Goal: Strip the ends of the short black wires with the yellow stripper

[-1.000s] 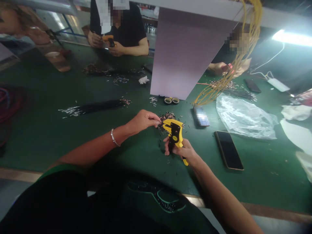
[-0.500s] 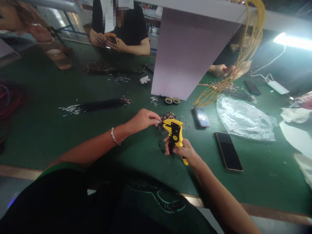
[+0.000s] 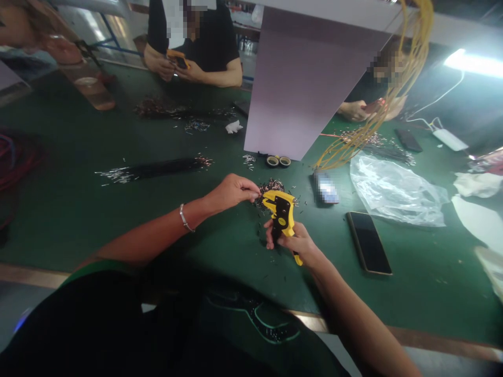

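My right hand (image 3: 293,240) is wrapped round the handles of a yellow and black wire stripper (image 3: 282,209), its jaws pointing left. At those jaws, the thumb and forefinger of my left hand (image 3: 236,191) pinch a thin wire, mostly hidden by the fingertips. Just behind the tool lies a pile of short, dark wire pieces (image 3: 274,184) with coppery ends, and small scraps are scattered around it. To the left, a long bundle of black wires (image 3: 157,170) rests on the green table (image 3: 220,246).
A phone (image 3: 369,242) and a clear plastic bag (image 3: 396,191) lie at the right. Two tape rolls (image 3: 278,161) sit before an upright pale panel (image 3: 302,84). Yellow wires (image 3: 369,131) hang at the right. Across the table, two people hold hand tools.
My hands and the wire stripper stay almost in place. The co-worker's hands across the table have shifted slightly around their tool.
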Available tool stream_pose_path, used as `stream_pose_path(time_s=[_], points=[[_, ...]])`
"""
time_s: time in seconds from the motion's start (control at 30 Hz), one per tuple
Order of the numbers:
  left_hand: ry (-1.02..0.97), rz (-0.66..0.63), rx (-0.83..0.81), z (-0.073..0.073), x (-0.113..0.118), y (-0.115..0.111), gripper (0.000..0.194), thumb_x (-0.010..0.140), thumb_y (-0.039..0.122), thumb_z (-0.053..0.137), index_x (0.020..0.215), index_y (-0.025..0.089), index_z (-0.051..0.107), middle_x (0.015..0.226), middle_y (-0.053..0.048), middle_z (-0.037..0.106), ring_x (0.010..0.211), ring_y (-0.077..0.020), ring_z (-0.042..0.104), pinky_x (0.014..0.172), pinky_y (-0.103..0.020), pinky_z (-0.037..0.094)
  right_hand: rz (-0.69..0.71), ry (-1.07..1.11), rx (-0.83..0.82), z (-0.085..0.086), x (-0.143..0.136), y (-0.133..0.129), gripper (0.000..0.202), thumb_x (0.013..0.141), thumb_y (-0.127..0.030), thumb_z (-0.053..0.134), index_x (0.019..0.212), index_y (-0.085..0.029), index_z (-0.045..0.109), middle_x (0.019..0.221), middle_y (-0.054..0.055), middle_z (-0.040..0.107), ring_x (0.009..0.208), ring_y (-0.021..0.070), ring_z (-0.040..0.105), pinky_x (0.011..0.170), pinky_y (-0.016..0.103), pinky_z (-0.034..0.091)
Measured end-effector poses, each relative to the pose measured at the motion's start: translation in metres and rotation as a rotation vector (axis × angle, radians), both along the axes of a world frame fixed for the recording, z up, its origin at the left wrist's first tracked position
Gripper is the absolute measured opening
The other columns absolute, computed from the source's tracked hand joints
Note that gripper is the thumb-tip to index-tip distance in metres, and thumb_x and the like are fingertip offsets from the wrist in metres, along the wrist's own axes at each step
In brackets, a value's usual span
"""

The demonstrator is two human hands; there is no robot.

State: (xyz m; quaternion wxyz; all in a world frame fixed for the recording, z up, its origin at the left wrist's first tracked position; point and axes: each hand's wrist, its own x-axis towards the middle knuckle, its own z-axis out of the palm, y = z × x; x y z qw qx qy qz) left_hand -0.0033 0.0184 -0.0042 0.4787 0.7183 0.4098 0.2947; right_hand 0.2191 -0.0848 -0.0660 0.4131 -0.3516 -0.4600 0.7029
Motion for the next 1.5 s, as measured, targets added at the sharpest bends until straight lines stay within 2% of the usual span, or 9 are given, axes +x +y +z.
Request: stream_pose_path(time_s=[0.37,0.87,1.5], points=[[-0.011,-0.01,-0.004,-0.001,-0.001,0.001,0.013,0.073,0.024,0.067,0.077,0.016,0.077,0.071,-0.004,0.071,0.07,-0.0132,0.063,0.071,-0.028,0.05,-0.015,-0.051,0.009,0.012,-0.003,-0.002,0.03,0.068,-0.021,0.07,0.098,-0.016,0.067,0.07,0.002,0.067,0.061,0.018,0.061,0.066,0.037,0.051],[-0.008,-0.031,0.017,-0.003,-0.001,0.005,0.016,0.074,0.023,0.065,0.08,0.016,0.078,0.069,-0.003,0.071,0.069,-0.0114,0.063,0.071,-0.026,0.051,-0.03,-0.079,0.007,0.009,-0.005,-0.002,0.028,0.067,-0.021,0.071,0.094,-0.016,0.068,0.068,0.001,0.066,0.058,0.0169,0.061,0.063,0.035,0.052],[-0.025,-0.046,0.023,-0.005,-0.001,0.006,0.017,0.075,0.025,0.065,0.081,0.016,0.078,0.071,-0.003,0.072,0.071,-0.0123,0.063,0.072,-0.027,0.05,-0.131,-0.162,0.055,0.007,-0.014,-0.008,0.02,0.069,-0.022,0.067,0.087,-0.017,0.064,0.061,-0.001,0.063,0.053,0.0151,0.058,0.057,0.031,0.048]])
